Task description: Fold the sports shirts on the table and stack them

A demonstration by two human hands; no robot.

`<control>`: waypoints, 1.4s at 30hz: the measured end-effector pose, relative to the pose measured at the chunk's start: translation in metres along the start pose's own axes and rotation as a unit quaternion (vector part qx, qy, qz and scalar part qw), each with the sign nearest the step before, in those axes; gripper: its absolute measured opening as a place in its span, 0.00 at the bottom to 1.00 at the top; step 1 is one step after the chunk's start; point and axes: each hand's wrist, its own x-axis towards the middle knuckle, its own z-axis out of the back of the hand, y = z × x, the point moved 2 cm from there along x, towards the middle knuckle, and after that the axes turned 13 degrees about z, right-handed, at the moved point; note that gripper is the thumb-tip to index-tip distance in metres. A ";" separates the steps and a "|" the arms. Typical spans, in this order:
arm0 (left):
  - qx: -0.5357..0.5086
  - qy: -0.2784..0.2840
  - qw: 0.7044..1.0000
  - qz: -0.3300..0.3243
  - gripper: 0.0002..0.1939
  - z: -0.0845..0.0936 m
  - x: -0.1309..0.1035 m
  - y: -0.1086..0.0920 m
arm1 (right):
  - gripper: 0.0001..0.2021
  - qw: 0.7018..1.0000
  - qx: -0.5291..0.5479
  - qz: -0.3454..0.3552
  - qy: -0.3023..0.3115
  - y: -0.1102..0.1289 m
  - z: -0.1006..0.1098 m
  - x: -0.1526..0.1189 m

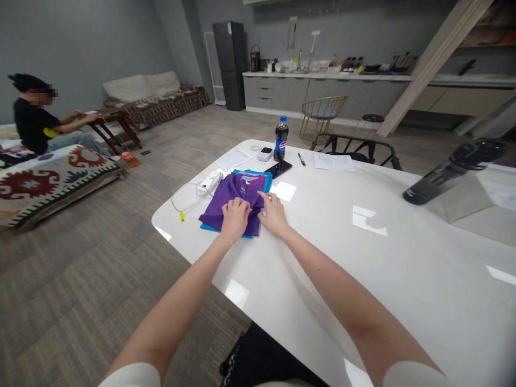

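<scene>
A folded purple garment (231, 196) lies on top of a folded blue garment (264, 180) near the far left corner of the white table (363, 269). My left hand (235, 216) rests on the purple cloth with its fingers curled and pinching a fold. Beside it, my right hand (274, 213) lies at the cloth's right edge, fingers spread, fingertips touching the fabric.
Behind the cloth stand a cola bottle (281, 139), a phone (278, 169), a small white device (265, 154), a pen (301, 159) and papers (334, 162). A white charger with cable (208, 184) lies left. A black device (451, 172) sits right. A person (40, 121) sits far left.
</scene>
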 end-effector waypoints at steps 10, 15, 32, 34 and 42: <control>-0.128 0.039 0.989 -0.055 0.14 -0.028 -0.093 -0.095 | 0.09 0.991 0.042 -0.051 0.117 -0.047 0.076 -0.128; -0.092 0.071 0.984 0.134 0.32 -0.084 -0.085 -0.120 | 0.10 0.978 -0.001 -0.175 0.109 -0.048 0.123 -0.224; -0.047 0.239 0.924 -0.296 0.30 -0.219 -0.111 -0.394 | 0.07 0.946 -0.074 -0.282 0.142 -0.037 0.183 -0.418; -0.058 0.237 0.918 -0.312 0.29 -0.219 -0.113 -0.401 | 0.07 0.946 -0.065 -0.278 0.153 -0.029 0.185 -0.421; -0.093 0.181 0.946 -0.254 0.35 -0.197 -0.150 -0.403 | 0.14 0.973 0.101 -0.152 0.142 -0.006 0.189 -0.419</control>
